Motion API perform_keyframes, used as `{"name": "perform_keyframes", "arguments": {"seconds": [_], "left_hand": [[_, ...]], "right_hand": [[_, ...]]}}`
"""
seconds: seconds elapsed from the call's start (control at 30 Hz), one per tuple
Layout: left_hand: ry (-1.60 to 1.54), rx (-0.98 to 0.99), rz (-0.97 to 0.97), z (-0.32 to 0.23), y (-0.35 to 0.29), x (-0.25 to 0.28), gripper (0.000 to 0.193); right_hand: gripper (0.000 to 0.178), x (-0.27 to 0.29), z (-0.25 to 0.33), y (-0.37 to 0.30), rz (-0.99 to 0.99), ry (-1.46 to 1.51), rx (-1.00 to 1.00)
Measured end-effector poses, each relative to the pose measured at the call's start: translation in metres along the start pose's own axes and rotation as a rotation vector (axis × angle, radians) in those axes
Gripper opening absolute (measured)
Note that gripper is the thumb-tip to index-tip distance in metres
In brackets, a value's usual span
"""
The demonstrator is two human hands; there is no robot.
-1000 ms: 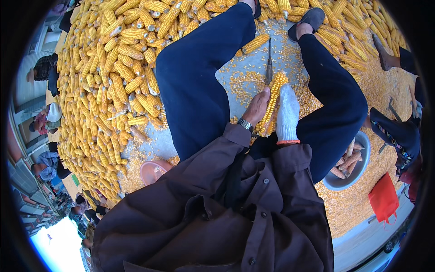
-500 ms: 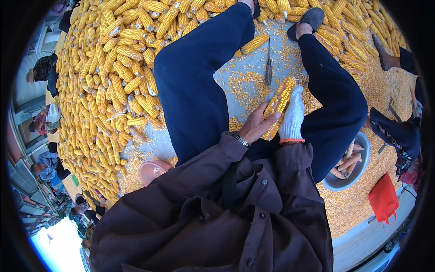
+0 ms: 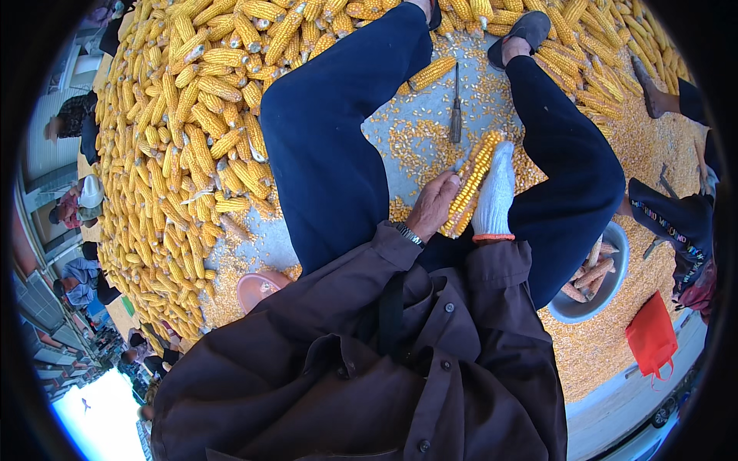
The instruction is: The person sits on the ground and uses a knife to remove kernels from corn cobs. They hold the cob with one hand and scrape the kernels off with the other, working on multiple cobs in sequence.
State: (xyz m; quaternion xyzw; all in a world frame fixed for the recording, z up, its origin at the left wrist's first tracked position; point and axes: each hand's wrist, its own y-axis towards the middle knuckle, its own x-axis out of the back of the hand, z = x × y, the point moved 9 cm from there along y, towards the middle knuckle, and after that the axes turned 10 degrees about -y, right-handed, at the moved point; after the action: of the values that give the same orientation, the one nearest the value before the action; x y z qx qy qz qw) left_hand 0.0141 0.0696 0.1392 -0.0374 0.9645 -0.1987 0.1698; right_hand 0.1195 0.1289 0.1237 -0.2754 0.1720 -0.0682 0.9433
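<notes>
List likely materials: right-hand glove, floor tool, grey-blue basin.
Glove: probably knitted cotton or a blend; matte white, soft and close-fitting like fabric.
Tool: slim dark shaft, likely metal given its thinness and straightness; brownish handle, wood or plastic unclear.
Basin: probably plastic; smooth, evenly coloured with a soft sheen; metal possible.

The area contained one long-shafted hand tool, two basins (one pink basin, one grey-blue basin), one red bag, one wristwatch and one white glove. One left hand and one right hand held at least one corn ear. Overlap prevented an exact count of the heaped ears and basin cobs.
</notes>
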Motion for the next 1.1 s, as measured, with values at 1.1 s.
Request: {"name": "perform_keyframes", "arguments": {"seconds": [1.1], "left_hand": [[-0.148,0.158,0.014,-0.012,-0.020,-0.006,0.034]], "right_hand": [[0.057,0.001,-0.016,-0.002,0.029,0.132,-0.186]]}}
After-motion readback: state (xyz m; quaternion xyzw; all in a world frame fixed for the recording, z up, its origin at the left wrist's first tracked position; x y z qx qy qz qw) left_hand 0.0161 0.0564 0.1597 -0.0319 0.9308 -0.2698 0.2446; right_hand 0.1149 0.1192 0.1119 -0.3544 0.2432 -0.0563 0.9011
